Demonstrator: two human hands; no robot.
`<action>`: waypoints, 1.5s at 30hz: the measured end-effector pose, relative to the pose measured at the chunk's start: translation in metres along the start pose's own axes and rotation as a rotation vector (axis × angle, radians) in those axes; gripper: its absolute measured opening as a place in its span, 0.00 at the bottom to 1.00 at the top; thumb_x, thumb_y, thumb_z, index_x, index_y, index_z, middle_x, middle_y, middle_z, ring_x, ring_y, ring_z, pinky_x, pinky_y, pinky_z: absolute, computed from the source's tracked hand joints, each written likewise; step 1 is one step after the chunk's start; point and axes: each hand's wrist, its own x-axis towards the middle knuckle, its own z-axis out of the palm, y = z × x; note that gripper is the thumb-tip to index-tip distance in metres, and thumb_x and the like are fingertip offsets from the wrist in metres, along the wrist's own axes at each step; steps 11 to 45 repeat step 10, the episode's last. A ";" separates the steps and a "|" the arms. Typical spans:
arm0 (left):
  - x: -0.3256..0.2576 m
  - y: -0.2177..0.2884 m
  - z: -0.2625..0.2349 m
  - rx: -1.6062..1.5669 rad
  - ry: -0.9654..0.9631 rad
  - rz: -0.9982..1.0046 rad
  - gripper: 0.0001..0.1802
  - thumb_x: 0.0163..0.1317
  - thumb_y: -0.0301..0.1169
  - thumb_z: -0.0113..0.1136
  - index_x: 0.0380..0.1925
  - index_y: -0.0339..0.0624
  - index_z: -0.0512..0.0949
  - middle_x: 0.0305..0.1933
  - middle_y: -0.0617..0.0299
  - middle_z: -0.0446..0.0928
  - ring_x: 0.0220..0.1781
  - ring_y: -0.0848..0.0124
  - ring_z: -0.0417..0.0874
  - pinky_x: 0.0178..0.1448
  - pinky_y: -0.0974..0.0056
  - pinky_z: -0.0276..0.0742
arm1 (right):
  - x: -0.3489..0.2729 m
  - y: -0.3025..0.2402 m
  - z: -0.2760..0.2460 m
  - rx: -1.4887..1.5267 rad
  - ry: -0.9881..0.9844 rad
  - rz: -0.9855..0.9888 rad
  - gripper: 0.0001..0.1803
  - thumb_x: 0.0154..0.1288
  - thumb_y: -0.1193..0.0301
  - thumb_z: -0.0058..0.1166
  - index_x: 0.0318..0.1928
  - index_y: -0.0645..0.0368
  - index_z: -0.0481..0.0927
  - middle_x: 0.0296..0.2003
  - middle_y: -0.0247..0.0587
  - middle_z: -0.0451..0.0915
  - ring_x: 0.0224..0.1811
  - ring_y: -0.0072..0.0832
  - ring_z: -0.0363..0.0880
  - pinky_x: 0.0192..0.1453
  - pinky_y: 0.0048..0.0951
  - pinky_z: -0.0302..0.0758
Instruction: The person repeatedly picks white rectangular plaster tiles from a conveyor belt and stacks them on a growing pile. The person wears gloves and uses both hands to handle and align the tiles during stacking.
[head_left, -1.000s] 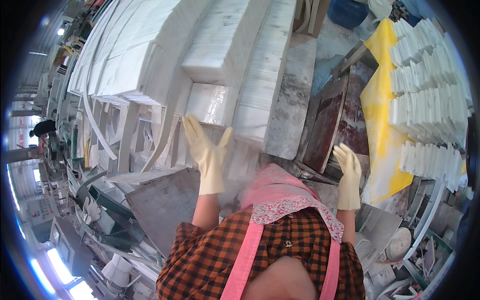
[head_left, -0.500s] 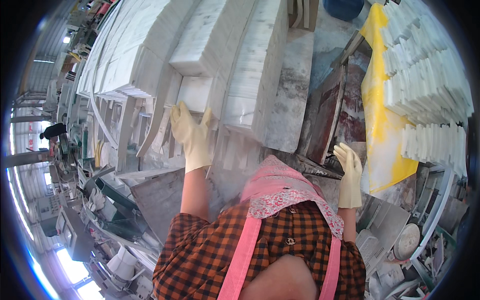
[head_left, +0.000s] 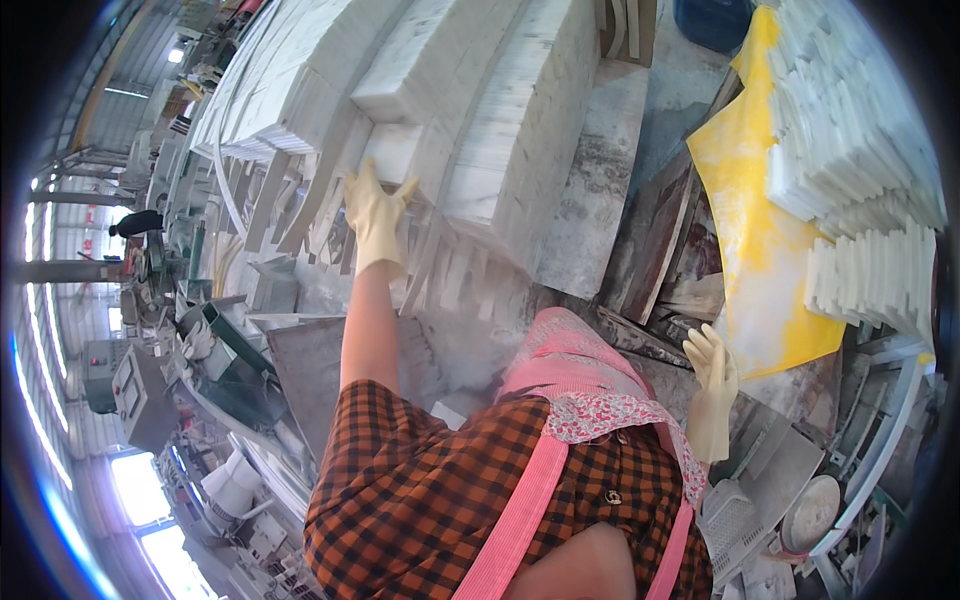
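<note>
The gloved left hand reached to the upper middle of the frame, its fingers spread flat against a white stone block in the stack, gripping nothing. The right hand hung released at lower right. A careless tug could have toppled neighbouring slabs

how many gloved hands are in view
2. The left hand in a pale rubber glove is stretched out, touching a white marble slab in the stack. The right hand, gloved too, hangs beside the pink apron, empty.
</note>
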 end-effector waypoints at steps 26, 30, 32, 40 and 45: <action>0.021 -0.024 0.009 -0.104 -0.247 -0.042 0.56 0.54 0.59 0.75 0.77 0.45 0.62 0.81 0.44 0.59 0.85 0.54 0.53 0.85 0.55 0.52 | -0.045 -0.016 -0.085 -0.071 0.082 -0.116 0.24 0.83 0.62 0.44 0.63 0.71 0.75 0.53 0.61 0.84 0.53 0.42 0.86 0.63 0.38 0.80; 0.021 -0.024 0.009 -0.104 -0.247 -0.042 0.56 0.54 0.59 0.75 0.77 0.45 0.62 0.81 0.44 0.59 0.85 0.54 0.53 0.85 0.55 0.52 | -0.045 -0.016 -0.085 -0.071 0.082 -0.116 0.24 0.83 0.62 0.44 0.63 0.71 0.75 0.53 0.61 0.84 0.53 0.42 0.86 0.63 0.38 0.80; 0.021 -0.024 0.009 -0.104 -0.247 -0.042 0.56 0.54 0.59 0.75 0.77 0.45 0.62 0.81 0.44 0.59 0.85 0.54 0.53 0.85 0.55 0.52 | -0.045 -0.016 -0.085 -0.071 0.082 -0.116 0.24 0.83 0.62 0.44 0.63 0.71 0.75 0.53 0.61 0.84 0.53 0.42 0.86 0.63 0.38 0.80; 0.021 -0.024 0.009 -0.104 -0.247 -0.042 0.56 0.54 0.59 0.75 0.77 0.45 0.62 0.81 0.44 0.59 0.85 0.54 0.53 0.85 0.55 0.52 | -0.045 -0.016 -0.085 -0.071 0.082 -0.116 0.24 0.83 0.62 0.44 0.63 0.71 0.75 0.53 0.61 0.84 0.53 0.42 0.86 0.63 0.38 0.80; 0.021 -0.024 0.009 -0.104 -0.247 -0.042 0.56 0.54 0.59 0.75 0.77 0.45 0.62 0.81 0.44 0.59 0.85 0.54 0.53 0.85 0.55 0.52 | -0.045 -0.016 -0.085 -0.071 0.082 -0.116 0.24 0.83 0.62 0.44 0.63 0.71 0.75 0.53 0.61 0.84 0.53 0.42 0.86 0.63 0.38 0.80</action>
